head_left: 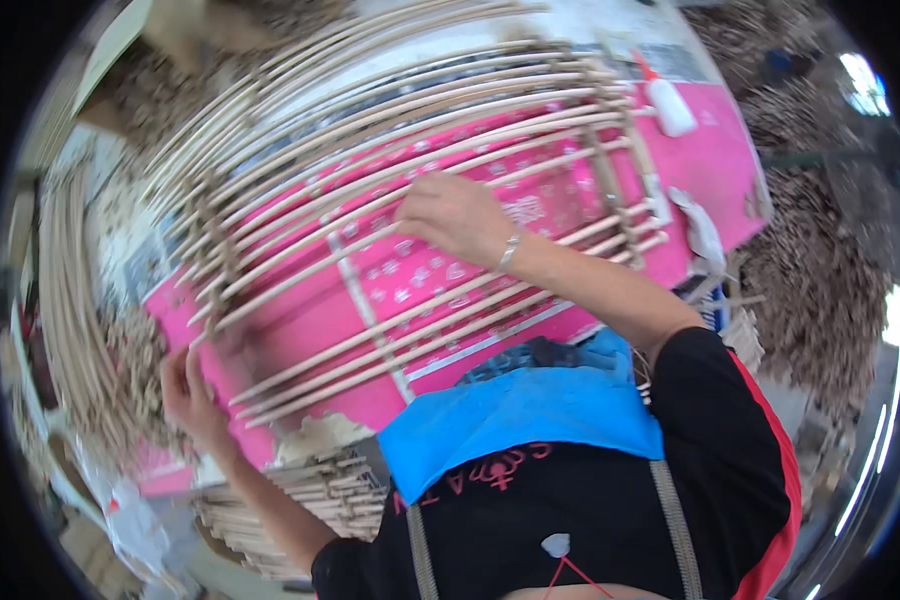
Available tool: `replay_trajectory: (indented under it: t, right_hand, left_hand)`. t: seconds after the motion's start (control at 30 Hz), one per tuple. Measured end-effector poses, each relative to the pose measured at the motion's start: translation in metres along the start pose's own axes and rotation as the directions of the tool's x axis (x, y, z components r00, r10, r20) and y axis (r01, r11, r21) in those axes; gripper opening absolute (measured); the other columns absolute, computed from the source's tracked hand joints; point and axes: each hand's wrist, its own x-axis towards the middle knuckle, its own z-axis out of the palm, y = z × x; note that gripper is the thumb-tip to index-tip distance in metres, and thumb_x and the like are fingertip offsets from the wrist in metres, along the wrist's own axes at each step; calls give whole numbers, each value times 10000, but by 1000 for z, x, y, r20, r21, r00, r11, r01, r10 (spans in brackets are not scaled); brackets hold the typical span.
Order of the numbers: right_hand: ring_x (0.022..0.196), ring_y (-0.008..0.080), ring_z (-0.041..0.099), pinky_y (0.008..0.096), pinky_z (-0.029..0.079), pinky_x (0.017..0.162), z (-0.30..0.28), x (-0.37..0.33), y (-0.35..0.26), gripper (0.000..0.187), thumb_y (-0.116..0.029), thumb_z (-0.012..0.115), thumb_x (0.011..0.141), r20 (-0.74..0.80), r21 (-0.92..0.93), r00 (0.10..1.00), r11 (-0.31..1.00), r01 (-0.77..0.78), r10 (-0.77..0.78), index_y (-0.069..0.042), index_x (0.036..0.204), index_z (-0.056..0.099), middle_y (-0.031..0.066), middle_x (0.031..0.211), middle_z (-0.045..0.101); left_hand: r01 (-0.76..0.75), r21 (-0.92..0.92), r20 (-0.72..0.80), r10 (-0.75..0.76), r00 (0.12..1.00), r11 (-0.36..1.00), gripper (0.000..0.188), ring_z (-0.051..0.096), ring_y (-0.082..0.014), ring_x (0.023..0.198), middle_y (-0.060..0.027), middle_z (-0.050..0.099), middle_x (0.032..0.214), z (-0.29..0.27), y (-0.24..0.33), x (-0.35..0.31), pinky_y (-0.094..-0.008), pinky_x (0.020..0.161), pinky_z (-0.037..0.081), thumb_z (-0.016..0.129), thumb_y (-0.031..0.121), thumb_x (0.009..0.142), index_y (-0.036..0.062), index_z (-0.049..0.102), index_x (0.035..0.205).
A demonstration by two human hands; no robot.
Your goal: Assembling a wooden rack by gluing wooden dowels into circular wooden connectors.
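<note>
Many thin pale wooden rods [370, 175] lie side by side across wooden crosspieces [220, 245], forming a rack-like frame. My right hand [455, 215] reaches over the middle of the frame, its fingers closed on one wooden rod [320, 263] on the near side of the upper group. At that rod's left end is my left hand [192, 395], with thumb and fingertips pinched at the tip. Between the upper rods and several nearer rods [400, 348] there is a wide gap. Another crosspiece [610, 180] passes under the rods at the right.
A pink printed sheet [695, 160] covers the work surface. On it, at the right, lies a white squeeze bottle [670, 108] with a red nozzle. Long rods [70, 290] are bundled at the left; piles of small wooden pieces [820, 290] lie at the right. More sticks [290, 515] sit below.
</note>
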Motion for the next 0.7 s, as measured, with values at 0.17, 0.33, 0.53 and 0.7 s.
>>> replay_trajectory:
  t: [0.17, 0.33, 0.53, 0.7]
  right_hand:
    - [917, 294, 668, 403, 547, 790, -14, -4, 7, 128, -178, 734, 924, 48, -41, 998, 998, -50, 52, -62, 976, 732, 99, 947, 678]
    - [884, 288, 662, 394, 541, 767, -15, 0, -1, 134, -183, 727, 930, 82, 14, 996, 999, -45, 43, -53, 961, 725, 97, 926, 670]
    - [881, 286, 672, 385, 544, 761, -13, 2, 3, 136, -144, 741, 914, 95, -4, 995, 1000, -16, 16, -41, 1003, 732, 101, 936, 685]
    - [888, 281, 678, 382, 547, 754, -14, 7, -3, 158, -144, 767, 886, 106, 48, 987, 991, -125, 120, -51, 1009, 732, 94, 963, 699]
  left_hand:
    - [-518, 418, 208, 476, 854, 747, 547, 627, -317, 1120, -122, 654, 1216, 32, 33, 10, -436, 953, 485, 824, 182, 863, 111, 668, 1382]
    - [-415, 441, 192, 368, 910, 796, 398, 614, -245, 1120, -25, 654, 1175, 34, 33, -1, -393, 950, 420, 801, 191, 846, 193, 743, 1240]
    - [-397, 386, 174, 356, 918, 833, 331, 617, -252, 1106, -29, 657, 1157, 43, 28, 1, -407, 957, 413, 796, 183, 845, 168, 747, 1172]
    - [-404, 378, 157, 372, 915, 833, 326, 623, -250, 1095, -23, 660, 1132, 53, 24, 6, -414, 949, 416, 795, 178, 844, 159, 748, 1166]
